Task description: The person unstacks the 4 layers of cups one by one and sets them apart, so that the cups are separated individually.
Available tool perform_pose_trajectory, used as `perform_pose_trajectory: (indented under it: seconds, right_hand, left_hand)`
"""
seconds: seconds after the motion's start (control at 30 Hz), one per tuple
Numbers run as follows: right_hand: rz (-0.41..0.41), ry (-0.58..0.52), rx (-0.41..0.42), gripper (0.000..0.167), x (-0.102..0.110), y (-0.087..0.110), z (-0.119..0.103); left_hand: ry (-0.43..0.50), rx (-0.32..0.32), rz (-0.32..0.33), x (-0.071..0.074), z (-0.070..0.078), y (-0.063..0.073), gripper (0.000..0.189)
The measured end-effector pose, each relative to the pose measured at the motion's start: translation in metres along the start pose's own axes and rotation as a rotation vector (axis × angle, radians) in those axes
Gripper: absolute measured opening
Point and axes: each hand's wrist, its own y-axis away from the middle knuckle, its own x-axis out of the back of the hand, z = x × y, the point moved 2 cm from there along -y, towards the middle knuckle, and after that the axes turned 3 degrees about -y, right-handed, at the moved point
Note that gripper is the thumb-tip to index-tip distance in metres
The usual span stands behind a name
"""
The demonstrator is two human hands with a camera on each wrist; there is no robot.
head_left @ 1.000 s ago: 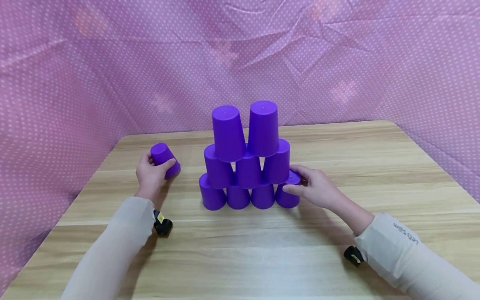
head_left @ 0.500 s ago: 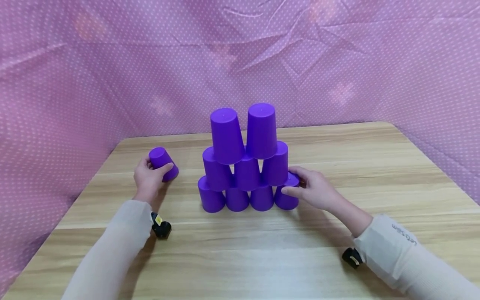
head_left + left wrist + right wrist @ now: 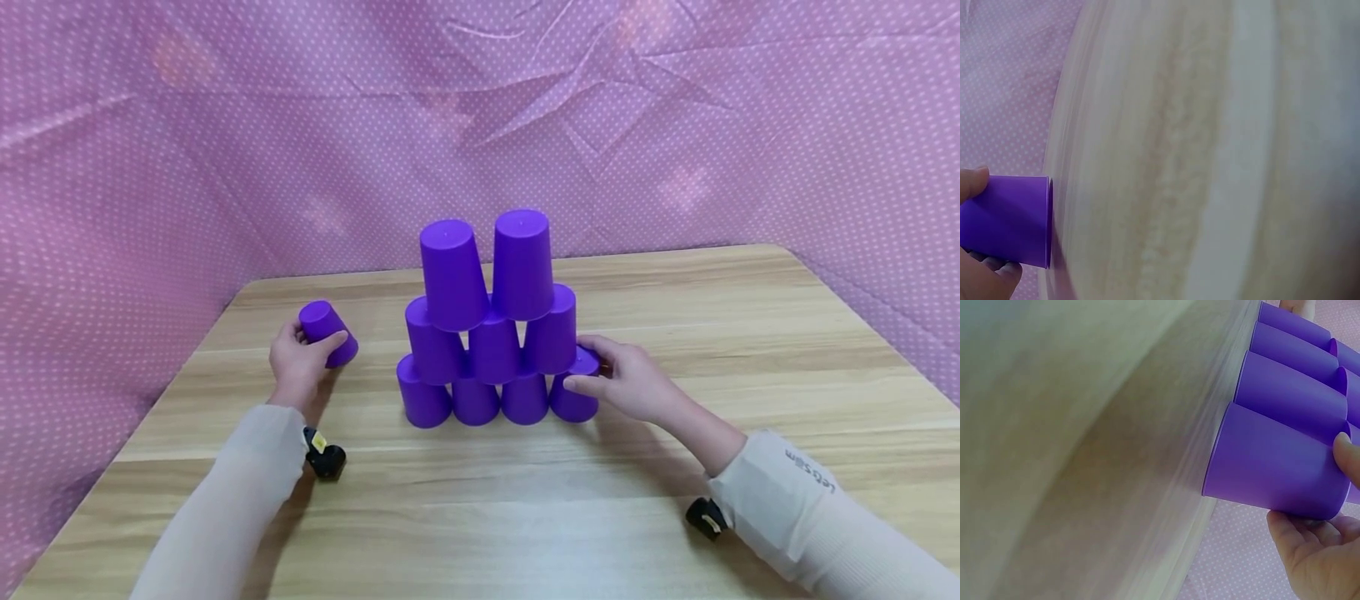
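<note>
At the left of the table, my left hand grips an upside-down purple cup, thumb on the near side. In the left wrist view this cup has its rim right at the tabletop. A pyramid of upside-down purple cups stands mid-table: several in the bottom row, three in the middle row, two on top, the left one and right one. With thumb and fingers on opposite sides, my right hand holds the rightmost bottom cup, also large in the right wrist view.
The wood-grain table reaches back to a pink polka-dot cloth hung behind and at the sides. A black wrist camera sits by each cuff, the left one and the right one, low over the tabletop.
The whole scene sits slightly lower in the head view than a second ago. Both hands keep their hold on the same cups, and the pyramid stands as before.
</note>
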Motion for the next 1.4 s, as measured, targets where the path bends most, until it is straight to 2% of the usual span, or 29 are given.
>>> perform_pose_trajectory:
  seconds: [0.17, 0.53, 0.7, 0.8, 1.03, 1.2, 1.4]
  right_hand:
    - [0.003, 0.005, 0.003, 0.057, -0.001, -0.001, 0.001]
    - [-0.002, 0.015, 0.008, 0.058, -0.001, -0.003, -0.002]
    - [-0.005, 0.005, 0.006, 0.058, -0.002, -0.004, -0.002]
    - [-0.003, 0.005, 0.006, 0.058, -0.001, -0.004, -0.001]
    - [-0.001, 0.011, 0.01, 0.057, -0.002, -0.003, -0.002]
    - [-0.008, 0.007, 0.01, 0.057, -0.002, -0.003, -0.004]
    - [0.001, 0.0, 0.005, 0.056, -0.001, 0.0, 0.0]
  left_hand:
    - [-0.037, -0.03, 0.01, 0.001, -0.001, 0.0, 0.078]
    - [-0.023, -0.041, 0.007, 0.005, -0.005, 0.001, 0.075]
    - [-0.069, -0.072, 0.015, 0.008, 0.001, 0.005, 0.08]
    - [-0.06, -0.123, 0.042, 0.011, 0.01, 0.007, 0.081]
    - [0.125, -0.263, 0.102, 0.016, 0.043, 0.019, 0.075]
    - [0.225, -0.355, 0.095, 0.016, 0.064, 0.031, 0.068]
    - [0.243, -0.462, 0.05, 0.005, 0.086, 0.047, 0.058]
